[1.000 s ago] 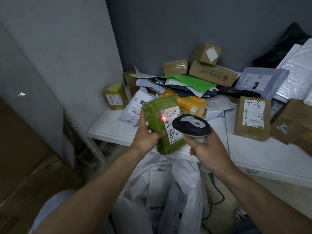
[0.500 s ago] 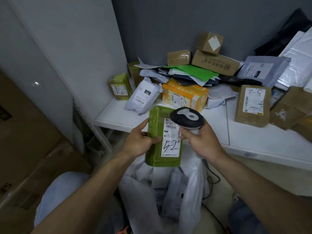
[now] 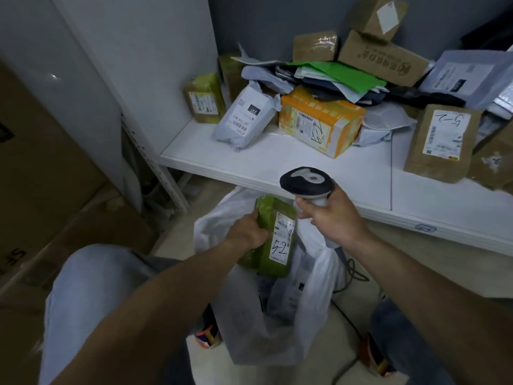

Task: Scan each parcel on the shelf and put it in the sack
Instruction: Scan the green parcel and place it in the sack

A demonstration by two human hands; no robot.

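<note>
- Head view: our left grip (image 3: 247,230) is curled round the left edge of a green parcel (image 3: 266,218). It holds the parcel tilted, just toward 6 o'clock of the frame's centre.
- The parcel's lower end sits inside the mouth of the white plastic sack (image 3: 258,337). Its white label faces us, with a barcode and a handwritten "5-2".
- Our right grip (image 3: 330,218) is closed round the handle of a barcode scanner (image 3: 306,182). The scanner's dark head sits near the parcel's top edge, at about 1 o'clock of it.
- A dark cable (image 3: 354,273) runs from the handle toward 5 o'clock, down to the floor.
- The sack stands on the floor between our knees, and paper-labelled packets show inside it.
- The white shelf (image 3: 277,165) spans from 11 to 3 o'clock of the sack and carries a heap of parcels.
- An orange box (image 3: 319,120) lies at 12 o'clock on the shelf, with a white mailer (image 3: 244,115) just beside it at 9 o'clock.
- A small green parcel (image 3: 204,97) stands by the wall at 10 o'clock of the mailer.
- A brown parcel (image 3: 441,143) lies at 3 o'clock of the orange box, well apart from it.
</note>
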